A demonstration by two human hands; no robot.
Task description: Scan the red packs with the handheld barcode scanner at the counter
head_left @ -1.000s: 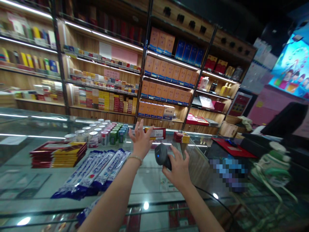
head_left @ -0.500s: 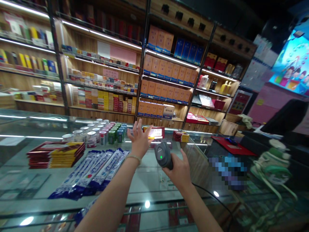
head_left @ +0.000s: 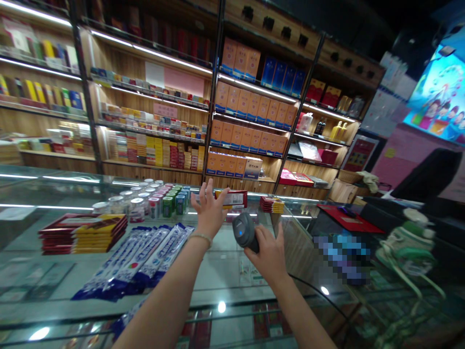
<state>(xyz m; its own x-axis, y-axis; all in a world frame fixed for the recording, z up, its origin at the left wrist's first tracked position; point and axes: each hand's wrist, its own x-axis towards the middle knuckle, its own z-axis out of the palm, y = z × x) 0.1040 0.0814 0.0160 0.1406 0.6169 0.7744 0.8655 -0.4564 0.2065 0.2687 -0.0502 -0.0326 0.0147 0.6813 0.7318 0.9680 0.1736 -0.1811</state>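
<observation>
My left hand (head_left: 209,209) holds up a chocolate bar (head_left: 238,198) in a dark red and yellow wrapper, gripped at its left end. Its barcode side faces me; part of the bar is hidden behind my thumb. In my right hand (head_left: 271,254) is a dark grey barcode scanner (head_left: 242,231), its cable trailing down to the right and a blue light showing on it. The scanner's head sits just below the bar, apart from it in the picture.
Stacked chocolate bars (head_left: 83,232), blue-and-white long packets (head_left: 145,259), and small jars and tubes (head_left: 169,206) lie on the glass counter (head_left: 214,276). A smaller stack (head_left: 271,204) stands beyond the scanner. A green-white bag (head_left: 409,249) is at right; stocked shelves (head_left: 250,104) line the back.
The scanner's light has turned from green to blue. The bright glow on the bar's label is gone, and its barcode shows clearly. Both hands have barely moved.
</observation>
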